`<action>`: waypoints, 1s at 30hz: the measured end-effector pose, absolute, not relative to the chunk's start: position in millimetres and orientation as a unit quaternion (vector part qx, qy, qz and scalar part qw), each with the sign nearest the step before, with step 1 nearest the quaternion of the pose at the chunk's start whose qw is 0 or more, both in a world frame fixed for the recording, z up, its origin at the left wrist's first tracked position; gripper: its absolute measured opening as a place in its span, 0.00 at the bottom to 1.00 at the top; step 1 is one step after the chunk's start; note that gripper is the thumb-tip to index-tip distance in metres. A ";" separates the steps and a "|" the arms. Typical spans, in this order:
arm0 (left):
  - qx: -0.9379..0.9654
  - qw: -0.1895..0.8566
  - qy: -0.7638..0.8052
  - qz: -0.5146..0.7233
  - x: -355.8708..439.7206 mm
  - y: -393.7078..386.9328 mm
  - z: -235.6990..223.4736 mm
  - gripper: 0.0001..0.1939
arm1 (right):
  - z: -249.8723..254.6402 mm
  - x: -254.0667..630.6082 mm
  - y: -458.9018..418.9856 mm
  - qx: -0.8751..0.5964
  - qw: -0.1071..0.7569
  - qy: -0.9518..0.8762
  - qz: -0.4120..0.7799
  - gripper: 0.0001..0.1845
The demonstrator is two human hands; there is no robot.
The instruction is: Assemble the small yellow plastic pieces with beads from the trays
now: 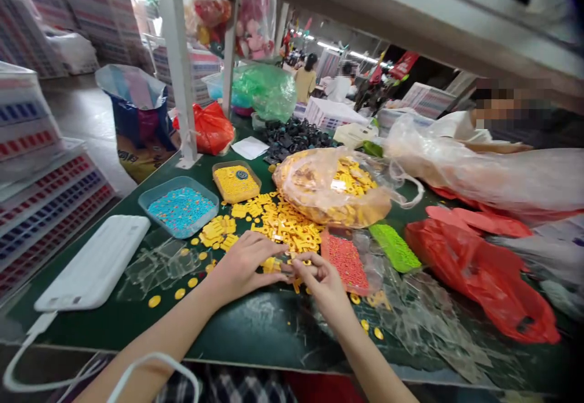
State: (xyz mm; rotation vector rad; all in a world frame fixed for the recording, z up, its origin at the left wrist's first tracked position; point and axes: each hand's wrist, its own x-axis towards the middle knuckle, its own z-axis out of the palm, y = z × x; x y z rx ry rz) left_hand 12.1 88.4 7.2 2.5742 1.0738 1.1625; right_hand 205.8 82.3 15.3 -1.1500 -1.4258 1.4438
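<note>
Over the front of a pile of small yellow plastic parts (292,223), my two hands meet fingertip to fingertip. My left hand (249,263) has its thumb and fingers closed around a small piece that I cannot make out. The fingers of my right hand (323,278) pinch at the same spot from the other side, partly hiding it. Right of the hands stands a tray of small red pieces (344,263). Behind the pile lies a clear plastic bag (301,187) full of yellow parts. Flat yellow discs (180,293) are scattered left of my left hand.
Left are a tub of blue beads (182,208), a yellow tray (237,181) and a white power bank (93,263) with a cable. Right are a green tray (395,248), clear plastic pieces (429,311) and a red bag (483,275). A metal post (176,62) rises at the table's left edge.
</note>
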 end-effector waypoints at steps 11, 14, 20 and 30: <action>0.840 0.125 0.481 0.218 5.5 93.2 0.6 0.22 | 4.3 226.6 82.5 -0.442 0.231 -0.862 0.095 0.18; 0.840 0.138 0.487 0.192 4.6 94.2 -0.2 0.21 | -1.6 226.5 84.9 -0.424 0.179 -0.887 0.030 0.23; 0.843 0.138 0.491 0.170 4.8 95.7 -3.1 0.23 | -5.1 224.1 88.3 -0.425 0.146 -0.893 -0.013 0.20; 0.834 0.157 0.505 0.158 3.9 94.9 2.2 0.19 | -4.5 218.5 86.1 -0.448 0.142 -0.883 -0.002 0.18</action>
